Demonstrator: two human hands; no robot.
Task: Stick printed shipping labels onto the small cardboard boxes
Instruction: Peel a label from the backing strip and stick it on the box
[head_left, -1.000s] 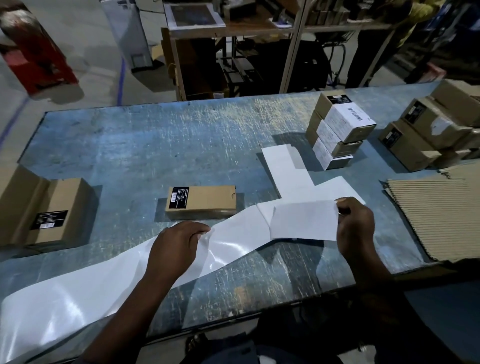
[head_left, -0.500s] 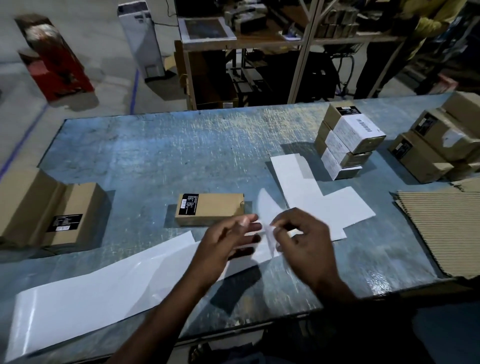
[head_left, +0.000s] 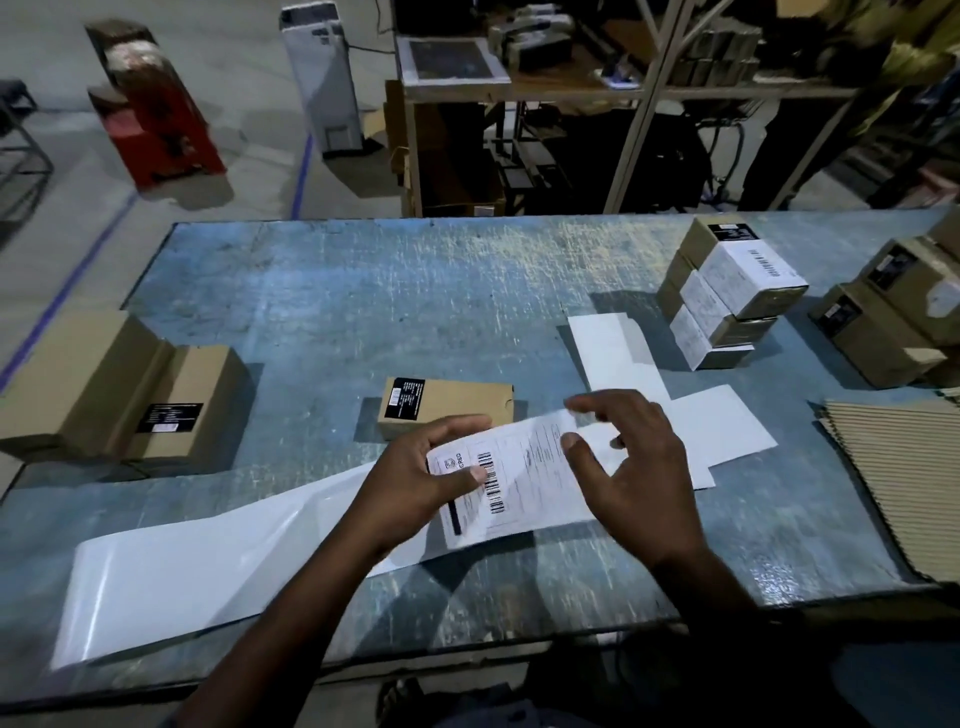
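Both forearms reach in from 6 o'clock and meet over the middle of the bench (head_left: 322, 312). The left hand (head_left: 415, 483) lies palm-inward, and the right hand (head_left: 644, 467) hangs palm-down with its fingers spread.

Between them, the printed shipping label (head_left: 524, 483) sits print side up, its barcode showing. The small cardboard box (head_left: 452, 408) lies flat at 12 o'clock, just beyond the label, partly hidden by the left fingertips. A glossy backing strip (head_left: 182, 587) trails off toward 8 o'clock, and blank white sheets (head_left: 717, 431) lie at 2 o'clock under the right hand. A stack of labelled boxes (head_left: 737, 296) stands farther off at 2 o'clock, with plain boxes (head_left: 130, 384) at 9 o'clock and a corrugated sheet (head_left: 898, 483) at 3 o'clock.

The left grip pinches the label's left end, thumb on the print and fingers curled behind. The right thumb tip touches the label's right end. The forefinger there is blurred, so whether that grip holds the paper cannot be told.
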